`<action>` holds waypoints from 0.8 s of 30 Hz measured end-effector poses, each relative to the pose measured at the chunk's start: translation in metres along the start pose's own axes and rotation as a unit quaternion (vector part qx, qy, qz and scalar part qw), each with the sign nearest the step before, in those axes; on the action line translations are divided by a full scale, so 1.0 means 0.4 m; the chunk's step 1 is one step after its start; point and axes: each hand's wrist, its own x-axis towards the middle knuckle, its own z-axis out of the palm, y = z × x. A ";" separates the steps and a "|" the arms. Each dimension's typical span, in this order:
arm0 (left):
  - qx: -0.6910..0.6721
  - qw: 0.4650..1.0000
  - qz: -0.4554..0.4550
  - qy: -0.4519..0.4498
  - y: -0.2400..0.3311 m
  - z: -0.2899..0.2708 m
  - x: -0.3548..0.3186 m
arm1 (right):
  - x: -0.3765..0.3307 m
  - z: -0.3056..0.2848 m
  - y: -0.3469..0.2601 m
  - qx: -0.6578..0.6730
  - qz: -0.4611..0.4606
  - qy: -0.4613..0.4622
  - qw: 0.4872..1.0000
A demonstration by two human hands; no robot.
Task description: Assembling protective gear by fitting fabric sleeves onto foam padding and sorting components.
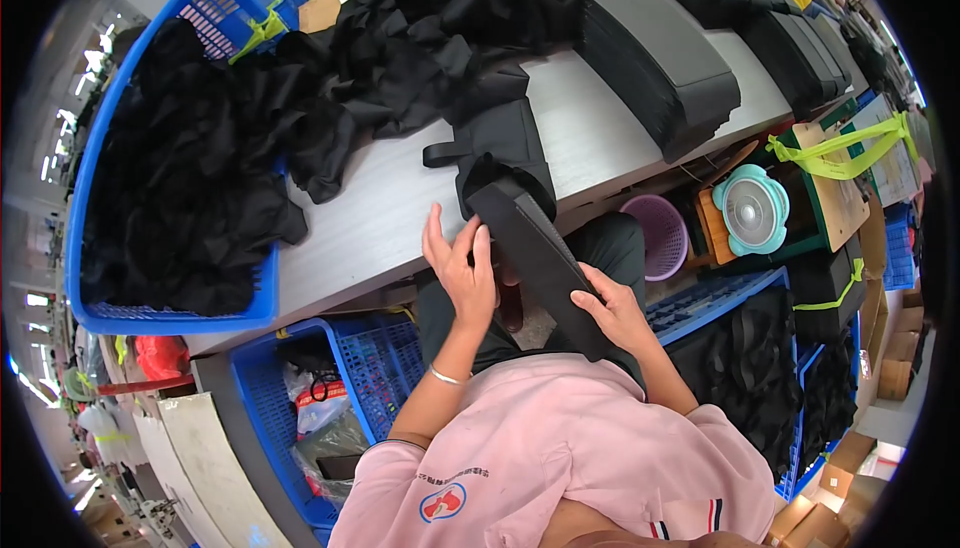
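Note:
A long, stiff black panel (535, 263) slants over my lap, its upper end at the table edge. My right hand (615, 310) grips its right edge, thumb on top. My left hand (466, 273) is open beside the upper left edge, fingers spread and fingertips against or very near the panel; exact contact is unclear. Just beyond the panel's upper end, a black fabric pouch-like piece (505, 138) with a side loop lies on the table (390, 188). The panel partly covers that piece.
Black fabric pieces heap up in a blue crate (175, 320) at left and across the table's back. Stacked black panels (650, 58) stand at right. Below are a purple basket (657, 238), a turquoise-rimmed round object (753, 210) and blue crates (375, 373).

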 end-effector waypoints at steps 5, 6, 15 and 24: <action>0.085 0.993 0.047 -0.061 -0.063 0.026 0.122 | 0.006 0.016 -0.030 -0.058 0.024 0.020 0.998; 0.083 0.993 0.049 -0.061 -0.049 0.034 0.137 | 0.005 0.024 -0.045 -0.085 0.031 0.036 0.995; -0.052 0.959 0.245 -0.136 0.116 0.055 0.096 | 0.111 0.067 -0.098 -0.307 -0.083 0.111 0.941; -0.151 0.964 0.155 -0.152 0.164 -0.040 -0.027 | 0.251 0.069 0.064 0.230 0.010 0.135 0.964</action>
